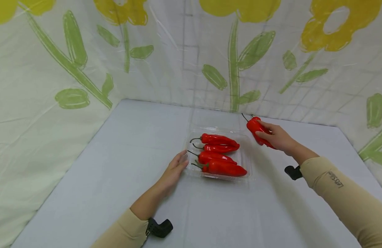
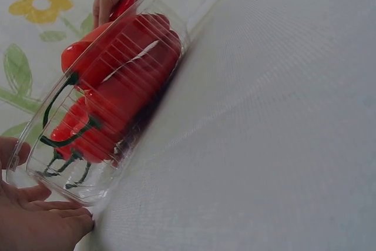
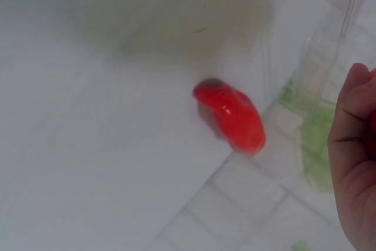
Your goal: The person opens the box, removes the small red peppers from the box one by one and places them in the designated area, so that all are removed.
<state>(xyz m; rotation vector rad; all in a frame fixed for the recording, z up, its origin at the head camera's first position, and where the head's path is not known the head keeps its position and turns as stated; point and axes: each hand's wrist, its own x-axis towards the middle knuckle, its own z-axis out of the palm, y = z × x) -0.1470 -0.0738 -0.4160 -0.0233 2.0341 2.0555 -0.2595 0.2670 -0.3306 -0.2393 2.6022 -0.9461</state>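
Note:
A clear plastic container (image 1: 249, 158) sits on the table with several long red peppers (image 1: 226, 168) lying side by side in it, stems to the left. My left hand (image 1: 173, 168) rests against its left side, fingers touching the clear wall (image 2: 29, 174). To the right of the container, my right hand (image 1: 276, 136) grips a red pepper (image 1: 263, 130), mostly covered by the fingers in the right wrist view. Another red pepper (image 3: 235, 116) lies on the table by that hand and is overlapped by the held one in the head view.
The container's transparent lid (image 1: 220, 119) lies folded back behind it. A curtain (image 1: 166, 69) with painted yellow flowers hangs along the back and sides of the white table (image 1: 132, 137). A small green bit (image 3: 200, 29) lies on the tabletop.

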